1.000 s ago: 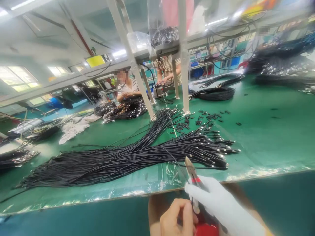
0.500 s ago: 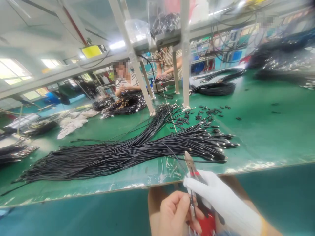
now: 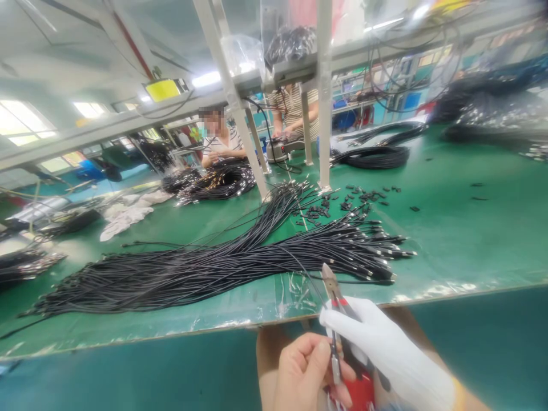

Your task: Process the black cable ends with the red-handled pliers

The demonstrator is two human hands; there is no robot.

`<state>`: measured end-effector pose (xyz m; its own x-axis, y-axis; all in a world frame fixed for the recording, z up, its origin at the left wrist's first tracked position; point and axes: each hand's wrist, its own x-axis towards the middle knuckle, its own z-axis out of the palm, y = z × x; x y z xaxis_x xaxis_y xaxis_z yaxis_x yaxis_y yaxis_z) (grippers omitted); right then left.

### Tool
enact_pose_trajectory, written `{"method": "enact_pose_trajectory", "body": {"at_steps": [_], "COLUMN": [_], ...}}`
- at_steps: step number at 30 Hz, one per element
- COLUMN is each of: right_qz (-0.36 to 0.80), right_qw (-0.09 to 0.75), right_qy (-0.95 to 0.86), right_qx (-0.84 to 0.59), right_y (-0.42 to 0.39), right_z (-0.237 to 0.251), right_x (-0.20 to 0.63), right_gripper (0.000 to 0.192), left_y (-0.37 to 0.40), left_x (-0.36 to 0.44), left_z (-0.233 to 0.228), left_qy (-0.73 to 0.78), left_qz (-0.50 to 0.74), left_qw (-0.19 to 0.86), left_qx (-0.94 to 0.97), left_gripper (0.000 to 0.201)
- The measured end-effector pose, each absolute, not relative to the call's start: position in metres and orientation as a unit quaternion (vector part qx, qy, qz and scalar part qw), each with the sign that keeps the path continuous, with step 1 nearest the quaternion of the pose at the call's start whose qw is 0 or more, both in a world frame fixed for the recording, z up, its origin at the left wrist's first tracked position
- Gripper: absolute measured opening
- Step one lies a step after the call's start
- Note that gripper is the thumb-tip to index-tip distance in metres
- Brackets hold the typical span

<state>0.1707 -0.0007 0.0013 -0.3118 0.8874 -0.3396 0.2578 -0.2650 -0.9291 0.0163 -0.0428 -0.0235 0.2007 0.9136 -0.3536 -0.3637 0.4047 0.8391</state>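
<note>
My right hand, in a white glove, grips red-handled cutting pliers with the jaws pointing up, just below the table's front edge. My bare left hand pinches the metal-tipped end of a thin black cable right beside the pliers. That cable runs up to a long bundle of black cables lying across the green table, their connector ends fanned out at the right.
Small black parts are scattered behind the bundle. Metal frame legs stand mid-table. Two other people work at the far side near more cable coils. White cloths lie at the left.
My left hand has closed on the cable end next to the pliers and risen a little; over the last half second hardly anything has moved.
</note>
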Motion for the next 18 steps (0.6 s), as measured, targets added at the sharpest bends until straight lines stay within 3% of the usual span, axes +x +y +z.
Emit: {"method": "enact_pose_trajectory", "body": {"at_steps": [7, 18], "right_qz": [0.587, 0.516], "right_qw": [0.335, 0.272], "right_qy": [-0.507, -0.542], "right_qx": [-0.535, -0.605], "right_y": [-0.007, 0.005], "right_z": [-0.005, -0.018], "right_x": [0.169, 0.163], "right_gripper": [0.043, 0.031], "left_y": [-0.042, -0.041], "left_x": [0.017, 0.019], "left_z": [-0.023, -0.021], "left_qy": [0.439, 0.498], "left_qz": [0.451, 0.443], "left_qw": [0.713, 0.648], "left_qx": [0.309, 0.369], "left_gripper": [0.053, 0.056]}}
